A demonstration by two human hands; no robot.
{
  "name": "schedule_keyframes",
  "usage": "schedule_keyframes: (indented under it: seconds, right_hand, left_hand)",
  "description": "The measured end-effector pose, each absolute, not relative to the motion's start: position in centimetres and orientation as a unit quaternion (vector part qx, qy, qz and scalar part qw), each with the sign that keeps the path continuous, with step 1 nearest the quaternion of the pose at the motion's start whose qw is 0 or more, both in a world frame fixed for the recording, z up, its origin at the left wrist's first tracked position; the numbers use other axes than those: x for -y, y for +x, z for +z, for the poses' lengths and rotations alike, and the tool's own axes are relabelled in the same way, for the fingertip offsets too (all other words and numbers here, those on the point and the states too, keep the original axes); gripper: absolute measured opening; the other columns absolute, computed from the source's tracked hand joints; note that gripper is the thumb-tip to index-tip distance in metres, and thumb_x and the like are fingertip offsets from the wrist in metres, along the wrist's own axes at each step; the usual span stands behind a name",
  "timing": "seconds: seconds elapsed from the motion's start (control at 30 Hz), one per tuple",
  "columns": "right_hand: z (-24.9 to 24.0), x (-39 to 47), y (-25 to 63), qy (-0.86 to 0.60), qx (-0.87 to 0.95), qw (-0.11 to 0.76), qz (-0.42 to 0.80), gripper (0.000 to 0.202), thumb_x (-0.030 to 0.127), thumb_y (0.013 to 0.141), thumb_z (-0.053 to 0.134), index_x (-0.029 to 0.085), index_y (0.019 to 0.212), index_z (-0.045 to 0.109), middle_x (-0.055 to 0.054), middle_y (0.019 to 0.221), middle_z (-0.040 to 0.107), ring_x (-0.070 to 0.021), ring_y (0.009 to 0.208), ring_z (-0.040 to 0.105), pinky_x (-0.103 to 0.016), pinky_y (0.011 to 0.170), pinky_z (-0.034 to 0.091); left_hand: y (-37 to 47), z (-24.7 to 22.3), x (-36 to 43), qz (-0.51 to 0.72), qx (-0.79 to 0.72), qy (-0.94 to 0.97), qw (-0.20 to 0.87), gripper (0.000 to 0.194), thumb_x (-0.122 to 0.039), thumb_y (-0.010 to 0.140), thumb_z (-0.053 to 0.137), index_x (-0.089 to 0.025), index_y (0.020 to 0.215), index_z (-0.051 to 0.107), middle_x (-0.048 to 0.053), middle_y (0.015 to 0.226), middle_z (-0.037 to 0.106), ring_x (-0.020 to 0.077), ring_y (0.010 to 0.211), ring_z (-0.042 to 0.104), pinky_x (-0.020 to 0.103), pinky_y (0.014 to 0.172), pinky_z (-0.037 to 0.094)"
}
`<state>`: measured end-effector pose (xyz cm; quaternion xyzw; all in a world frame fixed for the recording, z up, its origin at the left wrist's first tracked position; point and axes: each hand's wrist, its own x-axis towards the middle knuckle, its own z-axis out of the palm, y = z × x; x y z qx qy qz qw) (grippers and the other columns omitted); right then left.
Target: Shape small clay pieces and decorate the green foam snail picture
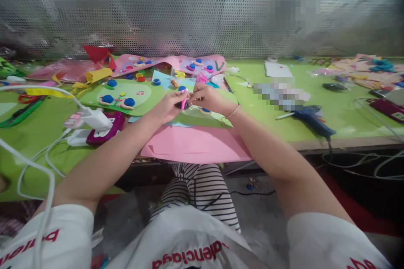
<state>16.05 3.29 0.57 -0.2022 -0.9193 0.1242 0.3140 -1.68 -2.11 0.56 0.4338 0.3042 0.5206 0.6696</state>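
My left hand [168, 107] is closed on a small pink piece [183, 103], with something dark beside it. My right hand [206, 96] meets it from the right, its fingers pinched near the piece; what they hold is too small to make out. Both hands are above a green sheet [145, 94] decorated with blue-topped shapes [128, 102]. Nearer to me lies a pink sheet [198, 143] at the table's front edge.
On the right lie a blue glue gun [314, 121] and a white card [277, 69]. At left are a purple power strip [109, 128] with white plugs and cables, and green-handled scissors [20, 113]. A perforated metal panel [189, 12] stands behind the table.
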Motion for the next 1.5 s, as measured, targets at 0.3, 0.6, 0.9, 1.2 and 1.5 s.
schedule_keyframes:
  seconds: [0.3,0.6,0.9,1.2,1.5]
  right_hand:
    - [0.2,-3.9,16.1,-0.177,0.882,0.400,0.178,0.021,0.035,0.086,0.062,0.020,0.078,0.074,-0.001,0.069,0.049,-0.0125,0.067,0.048,-0.027,0.064,0.044]
    - [0.6,-3.1,15.6,-0.188,0.847,0.453,0.207,0.041,0.056,0.082,0.060,0.018,0.074,0.070,0.001,0.068,0.044,-0.0101,0.060,0.043,-0.026,0.058,0.039]
    - [0.6,-2.4,15.1,-0.226,0.838,0.466,0.172,0.034,0.047,0.087,0.059,0.017,0.072,0.063,0.000,0.068,0.049,-0.0104,0.060,0.044,-0.025,0.058,0.038]
    - [1.2,-1.7,14.8,-0.274,0.807,0.479,0.210,0.027,0.038,0.086,0.062,0.018,0.069,0.056,0.001,0.063,0.051,-0.0094,0.056,0.044,-0.024,0.055,0.037]
    - [1.9,-2.4,14.8,-0.332,0.620,0.536,0.466,0.038,0.053,0.073,0.071,0.017,0.071,0.060,0.001,0.063,0.062,-0.0055,0.050,0.053,-0.018,0.043,0.040]
  left_hand:
    - [-1.6,0.9,2.6,0.529,-0.278,0.435,0.674,0.010,-0.019,0.078,0.066,-0.013,0.070,0.064,0.002,0.078,0.062,0.0096,0.073,0.059,0.026,0.075,0.049]
    - [-1.5,1.6,3.1,0.533,-0.271,0.428,0.678,0.013,-0.019,0.082,0.063,-0.014,0.070,0.063,0.002,0.084,0.063,0.0101,0.078,0.059,0.029,0.081,0.051]
    - [-1.5,1.9,3.3,0.548,-0.285,0.426,0.661,0.015,-0.020,0.083,0.062,-0.014,0.069,0.063,0.002,0.079,0.064,0.0101,0.078,0.061,0.031,0.088,0.050]
    - [-1.4,2.0,3.3,0.555,-0.291,0.417,0.658,0.013,-0.019,0.082,0.064,-0.014,0.070,0.064,0.002,0.081,0.066,0.0106,0.080,0.063,0.034,0.090,0.050]
    - [-1.8,0.7,2.3,0.519,-0.315,0.466,0.644,0.017,-0.029,0.074,0.073,-0.014,0.073,0.065,0.003,0.080,0.065,0.0116,0.077,0.061,0.031,0.084,0.050]
